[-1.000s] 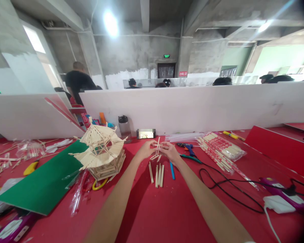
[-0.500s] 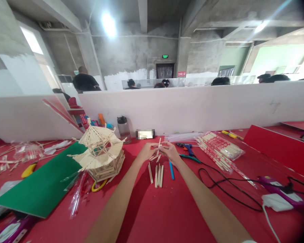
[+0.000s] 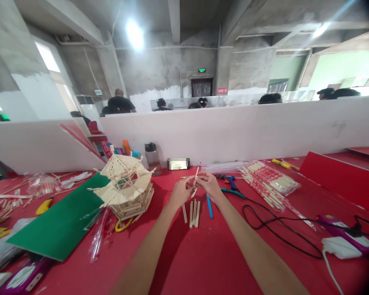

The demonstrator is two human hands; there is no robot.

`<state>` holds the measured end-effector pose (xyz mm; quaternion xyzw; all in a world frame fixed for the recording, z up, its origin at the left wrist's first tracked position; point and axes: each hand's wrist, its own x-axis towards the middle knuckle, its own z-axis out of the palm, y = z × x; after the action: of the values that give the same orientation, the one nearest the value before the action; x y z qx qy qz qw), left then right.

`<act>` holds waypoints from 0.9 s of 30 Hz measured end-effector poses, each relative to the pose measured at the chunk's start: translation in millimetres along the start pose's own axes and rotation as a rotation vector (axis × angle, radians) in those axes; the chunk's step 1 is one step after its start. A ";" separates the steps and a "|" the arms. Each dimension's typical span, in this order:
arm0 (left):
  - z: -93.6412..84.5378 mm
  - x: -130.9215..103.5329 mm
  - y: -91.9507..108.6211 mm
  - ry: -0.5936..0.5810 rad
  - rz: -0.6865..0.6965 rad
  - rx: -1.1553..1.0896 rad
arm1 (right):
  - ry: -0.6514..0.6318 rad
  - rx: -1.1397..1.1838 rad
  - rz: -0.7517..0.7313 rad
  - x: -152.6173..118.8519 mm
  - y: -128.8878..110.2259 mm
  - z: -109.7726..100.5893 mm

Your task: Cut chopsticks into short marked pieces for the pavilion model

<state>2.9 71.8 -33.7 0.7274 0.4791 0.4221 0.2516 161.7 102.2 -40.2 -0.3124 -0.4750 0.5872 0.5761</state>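
Observation:
Above the red table, my left hand and my right hand meet with fingers closed around a short wooden stick that stands tilted between them. Just below them, several cut wooden sticks lie side by side, partly covered by the left hand. A blue pen-like tool rests beneath my right wrist. To the left is a pagoda model built of wooden sticks, with a tiered roof. Right of my right hand lies a blue hot glue gun.
A green board and yellow-handled tool lie at left. Packs of chopsticks, a black cable and a purple power strip occupy the right. A bottle and phone stand by the white partition.
Both hands stay together on the stick, the left hand turning slightly and covering more of the loose sticks. The whole view shifts a little. A person in the background has moved right.

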 end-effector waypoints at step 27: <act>7.9 -38.4 -1.9 -0.015 -0.141 -0.369 | -0.110 -0.105 -0.002 -30.6 -7.2 -4.1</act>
<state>1.6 38.0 -53.6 0.6366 0.4415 0.4786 0.4132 172.5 72.4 -40.5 -0.3089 -0.5363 0.5773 0.5326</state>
